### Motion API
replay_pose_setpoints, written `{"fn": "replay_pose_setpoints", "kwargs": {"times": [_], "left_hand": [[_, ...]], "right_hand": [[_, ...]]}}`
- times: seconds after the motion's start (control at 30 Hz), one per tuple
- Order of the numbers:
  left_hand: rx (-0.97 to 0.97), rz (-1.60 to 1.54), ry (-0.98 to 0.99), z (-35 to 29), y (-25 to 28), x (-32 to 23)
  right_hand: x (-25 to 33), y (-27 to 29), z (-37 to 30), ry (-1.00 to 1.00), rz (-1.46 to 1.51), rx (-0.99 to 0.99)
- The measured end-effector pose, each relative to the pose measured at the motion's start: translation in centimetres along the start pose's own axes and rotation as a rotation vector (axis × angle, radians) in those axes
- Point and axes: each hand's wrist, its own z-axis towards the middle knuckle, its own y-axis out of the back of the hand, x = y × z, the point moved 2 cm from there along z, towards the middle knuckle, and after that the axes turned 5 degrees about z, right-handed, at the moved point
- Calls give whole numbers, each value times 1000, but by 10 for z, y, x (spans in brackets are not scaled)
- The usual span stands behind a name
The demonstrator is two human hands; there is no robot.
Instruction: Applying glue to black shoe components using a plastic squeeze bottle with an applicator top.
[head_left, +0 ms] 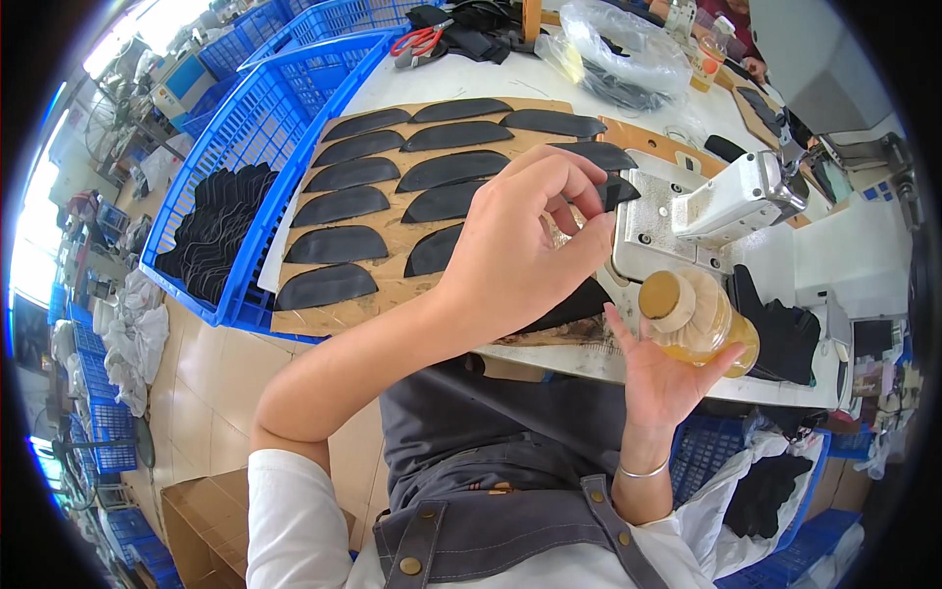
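My left hand (535, 236) hovers over the right side of a brown cardboard sheet (392, 218), fingers curled toward the thumb. Whatever those fingers hold, if anything, is too small to make out. A black half-moon piece (618, 190) shows just beyond its fingertips. Several similar black pieces (340, 204) lie in rows on the cardboard. Palm up, my right hand (662, 378) grips a clear bottle of yellow liquid (724, 334) with a tan top. The thumb crosses the bottle's side; some fingers are hidden behind it.
A white sewing machine (731, 201) stands right of the cardboard. Blue crates (245, 182) are at the left, one with stacked black pieces (218, 231). Red-handled pliers (422, 41) and a clear plastic bag (623, 49) lie at the back. Black fabric (780, 334) sits at right.
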Motion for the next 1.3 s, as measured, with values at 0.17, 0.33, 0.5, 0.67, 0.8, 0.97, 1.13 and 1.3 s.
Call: {"fn": "replay_pose_setpoints", "kwargs": {"times": [0.17, 0.33, 0.5, 0.67, 0.8, 0.97, 1.13, 1.3], "left_hand": [[7, -69, -14, 8, -13, -8], [12, -109, -29, 12, -28, -12], [-33, -259, -4, 7, -33, -2], [-69, -405, 142, -6, -30, 9], [-122, -467, 143, -2, -32, 10], [-28, -584, 144, 3, -45, 1], [-37, -572, 181, -3, -45, 7], [-160, -538, 204, -23, -20, 26]], "right_hand": [[-1, -2, 2, 1, -10, 6], [-3, -2, 3, 2, 9, -17], [-3, -1, 2, 13, -8, -17], [-1, 1, 2, 7, -35, 10], [-2, -1, 2, 9, -27, -9], [-1, -5, 0, 37, 66, -29], [3, -8, -1, 11, 26, 55], [4, -8, -2, 33, 76, 6]]}}
